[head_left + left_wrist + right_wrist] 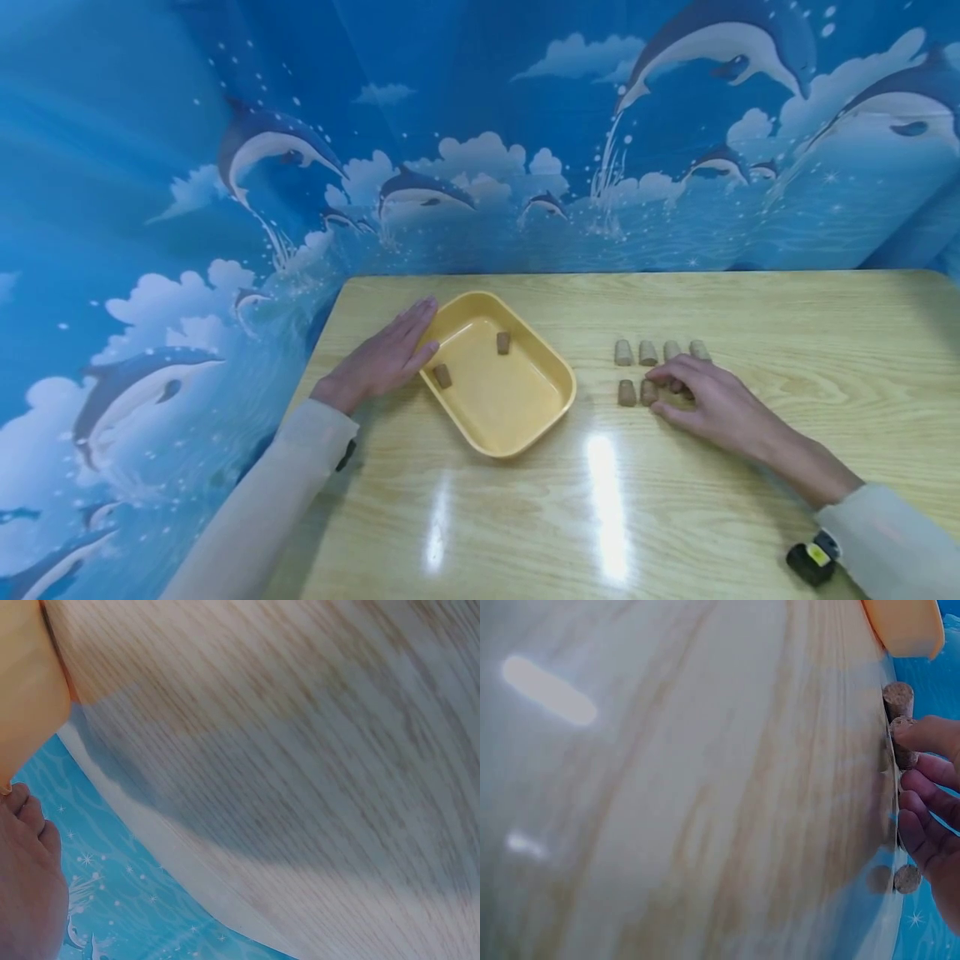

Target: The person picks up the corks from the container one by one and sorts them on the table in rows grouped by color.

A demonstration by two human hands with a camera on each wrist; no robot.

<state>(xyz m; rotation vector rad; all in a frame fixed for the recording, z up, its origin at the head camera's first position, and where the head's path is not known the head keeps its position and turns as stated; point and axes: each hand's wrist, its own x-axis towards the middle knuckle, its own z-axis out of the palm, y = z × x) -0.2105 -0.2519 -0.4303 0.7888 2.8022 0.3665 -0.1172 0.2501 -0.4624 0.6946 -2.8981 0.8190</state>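
Observation:
A yellow rectangular tray [501,447] sits on the table, with one cork [503,342] near its far side and another cork [442,376] by its left wall. My left hand [386,354] rests against the tray's left rim, fingers straight. On the right, tapered brown corks stand in two rows. My right hand [712,404] pinches a front-row cork [904,754] between thumb and finger. To its left is another front-row cork [627,392]. Behind runs the back row, with a cork [623,352] at its left end. The right hand partly hides the other front-row corks.
The wood-patterned table [525,533] is glossy and shows bright light reflections. A blue curtain [480,225] printed with dolphins hangs behind it and along its left side. A dark device is strapped at each wrist.

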